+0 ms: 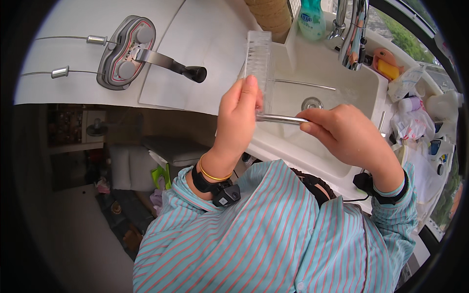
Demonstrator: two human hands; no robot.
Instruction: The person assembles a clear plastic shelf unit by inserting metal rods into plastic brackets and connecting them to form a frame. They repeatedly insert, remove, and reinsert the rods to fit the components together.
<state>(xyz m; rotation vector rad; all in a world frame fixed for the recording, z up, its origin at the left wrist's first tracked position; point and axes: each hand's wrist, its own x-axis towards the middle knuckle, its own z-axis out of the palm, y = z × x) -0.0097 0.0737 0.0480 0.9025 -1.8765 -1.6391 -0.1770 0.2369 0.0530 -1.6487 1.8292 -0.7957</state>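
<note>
Hands: your left hand (pixel 238 116) and your right hand (pixel 346 134) meet over the near rim of the sink (pixel 364 93), both forearms in blue and pink striped sleeves coming up from the lower edge.
Left grip: your fingers close round the lower part of a clear plastic rectangular container (pixel 258 61), thumb on the near face, holding it upright with its top pointing to the far side.
Right grip: your fingers pinch the right end of a slim metal rod (pixel 281 118), which lies level and runs left until its tip touches the base of the container, right by your left thumb.
Container place: it stands above the left edge of the sink, between the white surface (pixel 195 63) and the basin.
Wrists: a black band and a thin gold bangle sit on your left wrist; a black band sits on your right.
Sink: white, with a round drain (pixel 311 103) in the floor and a chrome tap (pixel 352 36) at the far side.
Far side: a green soap bottle (pixel 311 19) stands left of the tap, and an orange sponge (pixel 388 69) lies to its right.
Left surface: a grey tool with a black handle (pixel 132 51) rests well apart from your hands.
</note>
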